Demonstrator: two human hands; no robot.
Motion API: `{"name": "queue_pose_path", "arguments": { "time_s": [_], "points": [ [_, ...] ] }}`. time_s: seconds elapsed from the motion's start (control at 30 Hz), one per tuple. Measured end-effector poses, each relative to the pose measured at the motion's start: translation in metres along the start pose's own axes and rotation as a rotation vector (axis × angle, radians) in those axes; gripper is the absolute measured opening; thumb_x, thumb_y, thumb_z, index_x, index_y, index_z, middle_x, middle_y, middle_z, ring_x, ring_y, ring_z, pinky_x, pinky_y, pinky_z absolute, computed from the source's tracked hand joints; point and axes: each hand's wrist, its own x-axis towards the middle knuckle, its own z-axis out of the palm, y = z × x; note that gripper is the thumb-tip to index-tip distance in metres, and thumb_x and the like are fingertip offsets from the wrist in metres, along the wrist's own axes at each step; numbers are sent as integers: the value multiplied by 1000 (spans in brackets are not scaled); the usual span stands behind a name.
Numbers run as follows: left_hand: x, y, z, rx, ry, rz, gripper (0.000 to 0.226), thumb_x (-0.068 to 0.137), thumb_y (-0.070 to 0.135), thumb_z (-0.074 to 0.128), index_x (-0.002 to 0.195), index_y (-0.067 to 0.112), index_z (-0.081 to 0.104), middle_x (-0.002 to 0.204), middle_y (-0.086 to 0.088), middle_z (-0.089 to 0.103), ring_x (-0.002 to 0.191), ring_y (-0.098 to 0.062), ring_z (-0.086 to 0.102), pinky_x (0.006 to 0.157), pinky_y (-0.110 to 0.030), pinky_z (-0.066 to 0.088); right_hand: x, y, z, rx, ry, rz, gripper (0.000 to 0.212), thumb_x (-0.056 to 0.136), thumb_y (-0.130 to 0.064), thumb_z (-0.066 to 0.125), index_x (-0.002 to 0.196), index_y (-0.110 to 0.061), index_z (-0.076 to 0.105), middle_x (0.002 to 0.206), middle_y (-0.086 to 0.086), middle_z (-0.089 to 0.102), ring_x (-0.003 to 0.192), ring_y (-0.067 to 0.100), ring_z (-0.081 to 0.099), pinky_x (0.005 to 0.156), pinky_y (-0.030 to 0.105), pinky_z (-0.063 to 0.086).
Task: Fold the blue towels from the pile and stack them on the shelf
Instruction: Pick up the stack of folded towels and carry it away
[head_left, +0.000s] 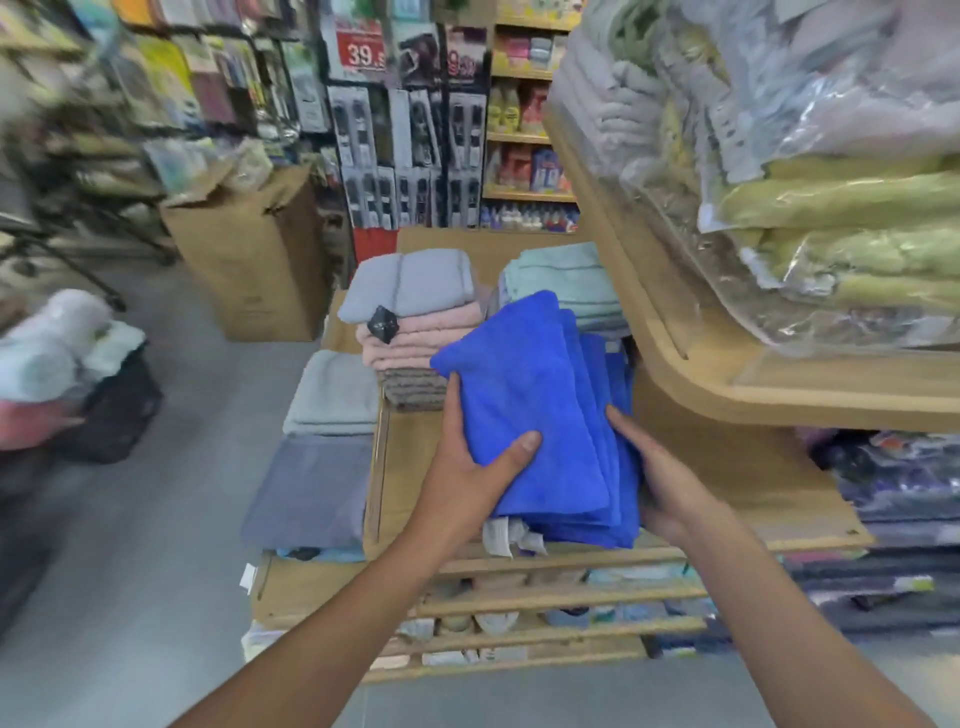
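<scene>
- Stack of folded bright-blue microfibre towels (530, 395): several layers, held at the front edge of the light wooden shelf (753, 467); resting on it or lifted just clear, not discernible.
- Left hand (478, 467): thumb pressed on the top layer, fingers hidden beneath the left edge, gripping the stack.
- Right hand (660, 478): wrapped round the right edge, clamping the staggered layers.
- Neighbours: grey folded towel (410, 280) atop pink folded towels (415, 332) toward the back left; mint-green folded towels (566, 280) behind.
- Risk: layers fanned out at the right edge. Uneven squeeze likely to let lower towels slide free or unfold. Overhang at the front edge likely to tip the stack off the shelf.
</scene>
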Motion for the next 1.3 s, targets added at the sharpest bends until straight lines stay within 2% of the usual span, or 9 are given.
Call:
{"name": "queue_pose_path", "arguments": {
  "time_s": [0.17,0.3,0.5,0.6,0.7,0.87,1.0,1.13,1.3],
  "points": [
    [18,-14,21,263,151,-106,116,59,87,72,150,62,6,145,44,36,130,14,45,107,-32,45,47,1,-33,96,-117,122,70,78,-51,83,136,-15,66,143,16,60,131,35,58,101,49,52],
    [28,-33,34,384,74,-189,115,60,90,68,147,67,-3,150,37,37,135,1,48,107,-43,48,62,7,-69,122,-32,163,60,91,-42,71,138,-6,62,140,19,61,130,36,59,102,47,51],
    [45,-63,31,26,135,-423,110,65,84,68,156,47,19,151,14,44,127,-7,53,101,-33,48,58,23,-114,67,384,74,26,107,-26,50,91,-14,66,80,8,75,51,17,71,41,28,53],
    [57,-68,38,-180,78,-544,70,73,88,54,129,47,64,134,13,65,123,-8,59,100,-35,47,57,22,-111,39,381,-3,29,107,-37,48,99,-16,68,94,7,76,73,23,72,59,35,56],
    [60,-76,53,-348,20,-583,63,90,79,44,127,35,70,130,0,70,121,-21,66,103,-40,50,56,9,-105,123,304,-20,45,96,-59,56,107,-19,75,106,4,79,95,27,74,86,45,57],
    [63,-81,84,-397,46,-591,65,95,73,40,132,27,66,128,-5,71,120,-26,67,111,-46,46,51,4,-106,89,257,-37,56,101,-53,47,70,-25,84,90,2,80,71,19,77,52,29,58],
    [65,-85,92,-303,25,-563,62,100,69,34,132,28,66,125,-1,72,117,-21,68,111,-46,46,46,1,-110,23,295,-38,48,103,-50,48,85,-21,83,100,4,80,78,21,78,69,36,56],
    [64,-84,85,-294,-1,-584,62,99,70,36,130,27,68,125,-3,72,116,-23,69,107,-43,48,45,2,-111,-3,299,-25,48,101,-50,50,80,-24,85,102,5,80,80,22,78,65,34,59],
    [59,-71,81,-217,31,-523,50,103,58,33,101,39,79,108,7,77,99,-11,74,73,-22,58,36,-2,-112,-71,340,-61,38,100,-49,51,100,-22,78,107,3,79,88,24,76,82,41,55]
  ]
}}
